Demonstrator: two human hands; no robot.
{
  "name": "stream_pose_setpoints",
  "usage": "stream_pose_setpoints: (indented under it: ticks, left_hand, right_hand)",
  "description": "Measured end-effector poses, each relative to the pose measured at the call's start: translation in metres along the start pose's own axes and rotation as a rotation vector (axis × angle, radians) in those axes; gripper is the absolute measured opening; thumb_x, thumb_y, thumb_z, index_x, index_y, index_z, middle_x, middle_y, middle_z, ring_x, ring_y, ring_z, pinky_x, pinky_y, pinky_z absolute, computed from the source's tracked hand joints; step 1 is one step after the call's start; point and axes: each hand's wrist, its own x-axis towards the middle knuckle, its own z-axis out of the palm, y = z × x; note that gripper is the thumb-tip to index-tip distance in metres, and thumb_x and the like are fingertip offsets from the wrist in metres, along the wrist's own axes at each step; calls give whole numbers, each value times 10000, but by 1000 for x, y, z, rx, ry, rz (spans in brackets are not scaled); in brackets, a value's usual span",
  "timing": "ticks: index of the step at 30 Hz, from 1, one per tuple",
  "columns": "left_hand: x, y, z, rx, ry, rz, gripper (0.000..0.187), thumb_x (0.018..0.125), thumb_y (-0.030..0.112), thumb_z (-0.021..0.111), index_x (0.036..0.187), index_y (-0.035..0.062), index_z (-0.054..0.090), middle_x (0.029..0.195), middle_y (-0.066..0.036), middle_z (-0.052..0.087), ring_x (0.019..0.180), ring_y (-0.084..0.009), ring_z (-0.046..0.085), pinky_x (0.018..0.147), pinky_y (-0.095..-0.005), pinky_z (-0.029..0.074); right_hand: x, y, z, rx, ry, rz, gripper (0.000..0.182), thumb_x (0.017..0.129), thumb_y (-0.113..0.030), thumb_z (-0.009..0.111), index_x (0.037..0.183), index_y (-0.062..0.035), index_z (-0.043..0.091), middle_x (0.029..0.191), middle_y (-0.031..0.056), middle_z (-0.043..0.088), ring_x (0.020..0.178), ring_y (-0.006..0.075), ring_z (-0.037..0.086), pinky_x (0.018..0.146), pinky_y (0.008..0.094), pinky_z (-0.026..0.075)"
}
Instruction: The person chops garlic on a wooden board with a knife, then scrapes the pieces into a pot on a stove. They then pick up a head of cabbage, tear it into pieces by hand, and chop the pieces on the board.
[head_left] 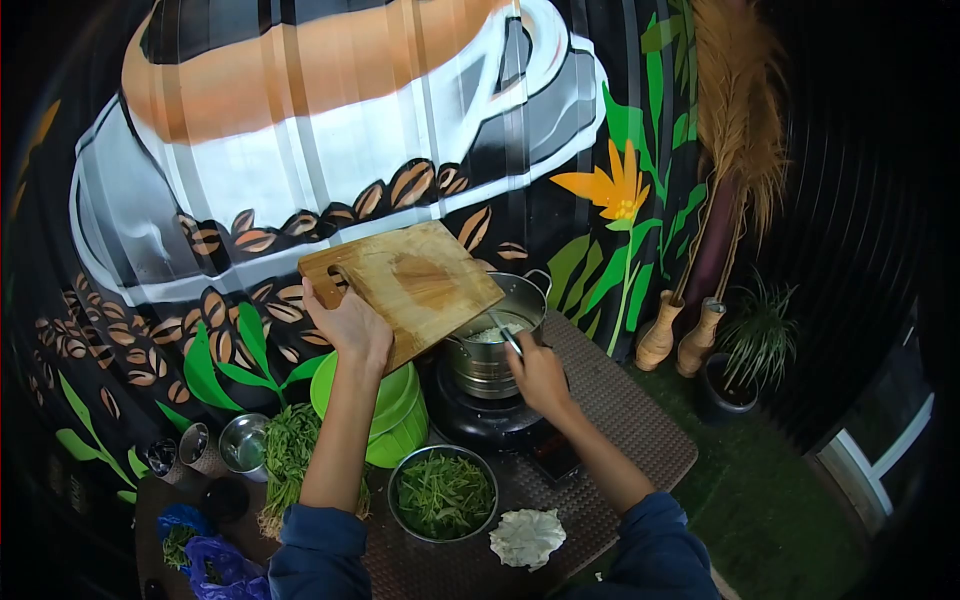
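Note:
My left hand [350,322] is closed around the handle end of a wooden cutting board [420,278], which tilts down to the right over a steel pot [480,368]. A wet-looking patch marks the board's face. In my right hand [541,377] is a knife [507,336], its blade near the board's lower right corner, above the pot's opening. Pale chopped pieces [500,332] lie inside the pot; their kind is not clear. The pot stands on a black electric cooker [480,415].
A steel bowl of cut greens [443,497] and a pale crumpled leaf [527,538] lie nearest me. A green basket [397,420], bunched greens [290,455], a metal bowl [243,447] and a purple bag [222,570] are to the left. Vases [658,335] stand beyond the table's right side.

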Motion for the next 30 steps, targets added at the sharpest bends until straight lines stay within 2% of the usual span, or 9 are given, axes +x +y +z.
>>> stream_pose_setpoints:
  ticks: [2,11,15,16,17,20,23,28,30]
  left_hand:
    - [-2,-4,4,89,4,75,1025,834,756,433,1452,-56,333,1487,-180,406,1389,-331,355,1188,-466,205]
    - [-7,0,4,151,-54,72,993,850,759,415,1433,-43,361,1471,-174,423,1387,-323,354,1186,-460,207]
    - [-18,11,4,149,-59,52,1012,842,772,421,1432,-47,354,1468,-184,426,1381,-328,366,1187,-458,208]
    - [-22,18,5,134,-93,15,1027,838,778,424,1437,-52,345,1463,-189,432,1376,-332,376,1187,-460,213]
    - [-28,25,5,118,-124,-25,1041,834,784,426,1442,-57,336,1459,-193,437,1372,-336,386,1186,-463,217]
    - [-46,47,9,183,-182,-81,1109,839,797,399,1491,-87,240,1498,-182,390,1398,-309,349,1192,-413,197]
    - [-71,77,17,246,-217,-137,1171,822,822,392,1506,-107,188,1492,-233,385,1398,-328,353,1192,-421,199]
    - [-120,117,2,171,-245,-354,1221,795,837,447,1504,-119,175,1467,-267,400,1353,-350,408,1165,-432,272]
    - [-142,122,-6,138,-206,-457,1216,785,838,475,1495,-114,213,1438,-276,424,1310,-352,449,1146,-436,308]
  right_hand:
    - [4,11,9,-59,4,33,310,1010,-266,487,997,40,536,730,311,636,715,496,640,663,558,511]
    - [6,14,17,-168,-1,115,308,1012,-258,487,987,44,536,746,311,645,723,494,649,672,574,510]
    - [10,17,5,19,187,165,296,1012,-250,510,992,41,562,752,315,637,750,510,629,645,563,470]
    - [6,18,6,87,237,103,289,1018,-249,521,949,30,551,655,236,625,628,402,658,560,476,468]
    - [1,19,7,87,228,106,289,1018,-249,521,949,30,551,655,236,625,628,402,658,560,476,468]
    - [-20,26,9,353,209,61,314,1036,-284,524,877,-14,504,548,31,489,466,96,503,426,280,371]
    - [-44,3,-8,495,169,176,314,1037,-293,523,884,-20,497,532,19,488,428,104,485,402,269,351]
    - [-80,-10,-7,784,157,165,341,1010,-267,581,1102,59,545,903,99,629,744,155,648,610,303,580]
    - [-98,-21,-8,816,137,189,332,1009,-260,584,1112,54,552,907,91,628,779,158,653,642,310,590]
